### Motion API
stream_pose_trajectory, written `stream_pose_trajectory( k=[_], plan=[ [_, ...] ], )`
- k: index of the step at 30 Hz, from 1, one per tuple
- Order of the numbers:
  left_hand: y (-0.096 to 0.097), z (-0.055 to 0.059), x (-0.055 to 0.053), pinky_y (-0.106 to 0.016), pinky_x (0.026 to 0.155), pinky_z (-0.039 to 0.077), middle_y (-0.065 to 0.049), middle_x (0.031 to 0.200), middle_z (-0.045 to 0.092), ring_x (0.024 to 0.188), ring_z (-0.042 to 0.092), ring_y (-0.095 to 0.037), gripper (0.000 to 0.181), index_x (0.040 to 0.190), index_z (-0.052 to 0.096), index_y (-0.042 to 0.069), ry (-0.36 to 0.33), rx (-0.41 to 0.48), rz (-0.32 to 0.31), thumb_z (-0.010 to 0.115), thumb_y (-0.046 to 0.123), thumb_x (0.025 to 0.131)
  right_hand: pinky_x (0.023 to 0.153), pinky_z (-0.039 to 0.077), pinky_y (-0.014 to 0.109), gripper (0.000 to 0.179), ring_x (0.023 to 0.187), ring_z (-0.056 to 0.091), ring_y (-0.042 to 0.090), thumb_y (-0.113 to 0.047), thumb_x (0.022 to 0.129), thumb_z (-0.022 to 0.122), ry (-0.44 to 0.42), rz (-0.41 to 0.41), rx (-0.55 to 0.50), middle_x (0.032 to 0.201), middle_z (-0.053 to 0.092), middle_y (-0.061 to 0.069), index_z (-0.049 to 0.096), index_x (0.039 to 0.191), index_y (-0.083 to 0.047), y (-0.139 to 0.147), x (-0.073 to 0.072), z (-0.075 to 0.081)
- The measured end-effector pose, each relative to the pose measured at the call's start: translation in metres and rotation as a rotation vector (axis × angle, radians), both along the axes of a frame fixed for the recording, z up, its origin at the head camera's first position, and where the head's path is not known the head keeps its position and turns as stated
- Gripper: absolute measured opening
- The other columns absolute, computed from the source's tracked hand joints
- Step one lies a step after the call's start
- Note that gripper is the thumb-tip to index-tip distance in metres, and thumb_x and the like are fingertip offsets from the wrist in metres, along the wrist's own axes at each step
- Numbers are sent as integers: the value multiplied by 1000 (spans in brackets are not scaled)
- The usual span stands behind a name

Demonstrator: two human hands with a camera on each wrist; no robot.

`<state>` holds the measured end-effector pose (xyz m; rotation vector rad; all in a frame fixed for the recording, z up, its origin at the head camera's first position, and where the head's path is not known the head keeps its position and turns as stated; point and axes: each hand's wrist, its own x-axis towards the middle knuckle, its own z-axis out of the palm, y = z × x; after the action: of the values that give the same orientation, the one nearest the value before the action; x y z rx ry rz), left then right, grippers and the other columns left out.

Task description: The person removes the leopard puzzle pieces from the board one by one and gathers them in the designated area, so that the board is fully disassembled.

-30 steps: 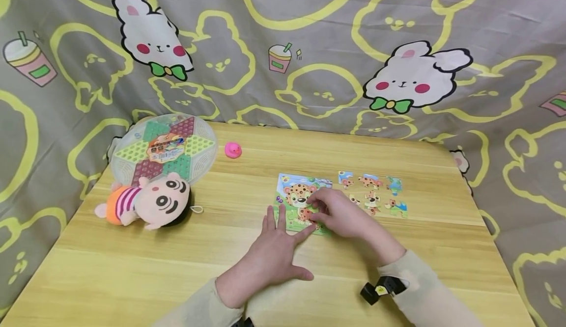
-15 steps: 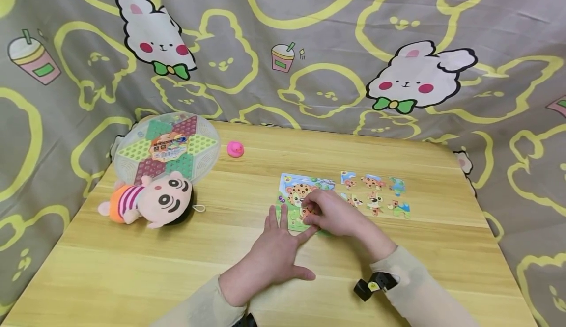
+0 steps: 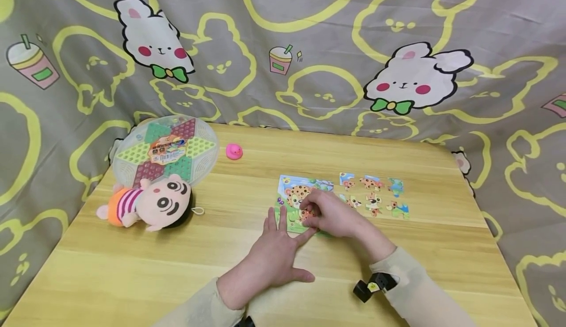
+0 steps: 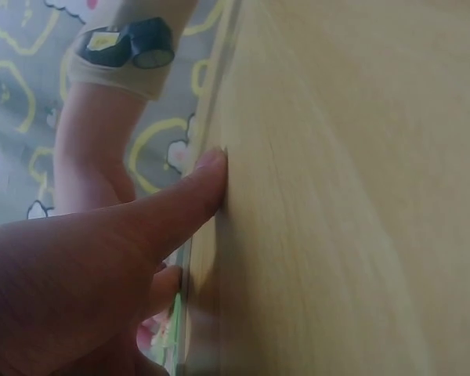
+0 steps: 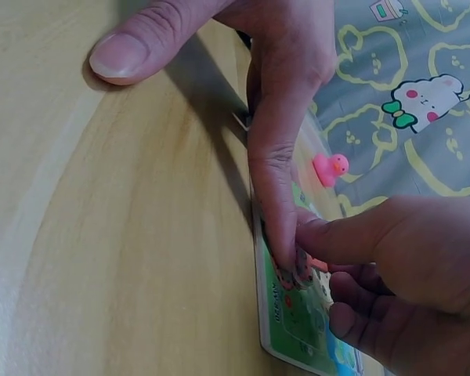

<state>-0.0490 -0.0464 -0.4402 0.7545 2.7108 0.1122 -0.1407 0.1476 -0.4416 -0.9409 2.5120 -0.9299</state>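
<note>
A small jigsaw puzzle board (image 3: 286,183) with a spotted cartoon leopard lies on the wooden table. My left hand (image 3: 274,256) rests with straight, spread fingers at the board's near left edge, its index finger reaching over the lower part. Over the board's lower right, my right hand (image 3: 336,215) bends its fingers and pinches a puzzle piece. In the right wrist view that spotted piece (image 5: 302,269) stands tilted between thumb and fingers, right beside the left index fingertip. The right hand covers part of the leopard. The left thumb (image 4: 207,172) touches the tabletop in the left wrist view.
Two rows of loose puzzle pieces (image 3: 371,183) lie right of the board. A pink rubber duck (image 3: 234,151) sits further back. At the left are a Chinese checkers board (image 3: 201,162) and a plush doll (image 3: 161,203). A patterned curtain (image 3: 327,116) hangs behind the table.
My right hand has shifted slightly left and down over the board since a second ago, then stayed nearly still. The left hand keeps its place.
</note>
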Motion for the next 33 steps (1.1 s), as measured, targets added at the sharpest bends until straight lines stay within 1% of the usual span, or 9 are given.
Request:
stream_pose_trajectory(
  k=[4,8,15,18,21,24,33],
  plan=[
    [0,-1,0,-66,120,30,-36,159,33,147,18,-66,105,167,22,45,11,-16,-8,59,90,80,72,51,30,18,82,57,17,-13,91,85,2,6,-17,92,61,0,76,105,-8,0,0,0],
    [1,-1,-1,-66,120,30,-36,160,33,147,19,-66,105,167,21,46,22,-24,-13,58,91,80,74,52,31,12,84,58,17,-13,93,84,1,21,-43,92,62,-2,74,99,-12,1,-1,1],
    [0,-1,0,-67,120,30,-38,160,28,146,18,-68,104,167,20,46,12,-13,-9,58,90,80,70,57,30,9,77,64,11,-8,97,77,-113,42,-137,86,67,-4,70,97,-12,-1,0,2],
    [0,-2,0,-66,119,31,-39,160,27,145,19,-69,104,167,22,46,13,-3,-6,59,90,80,71,58,30,8,79,64,12,-8,99,75,-118,23,-158,87,67,-4,69,99,-12,1,0,5],
    [0,-3,0,-66,119,33,-42,160,25,144,20,-70,104,167,24,46,18,4,-1,60,90,80,73,57,31,7,81,64,13,-10,100,74,-115,-15,-158,89,67,-5,69,101,-13,5,1,10],
    [1,-3,1,-65,118,34,-45,160,22,143,21,-71,104,167,27,45,20,9,4,61,90,79,73,57,32,6,82,64,14,-10,101,74,-102,-33,-156,90,67,-5,69,101,-14,12,1,14],
    [0,-2,0,-65,119,34,-46,160,19,142,22,-72,104,167,28,45,14,4,8,60,90,79,72,56,33,6,83,64,19,-11,102,72,-119,-93,-151,92,68,-5,70,107,-14,31,3,24]
  ],
)
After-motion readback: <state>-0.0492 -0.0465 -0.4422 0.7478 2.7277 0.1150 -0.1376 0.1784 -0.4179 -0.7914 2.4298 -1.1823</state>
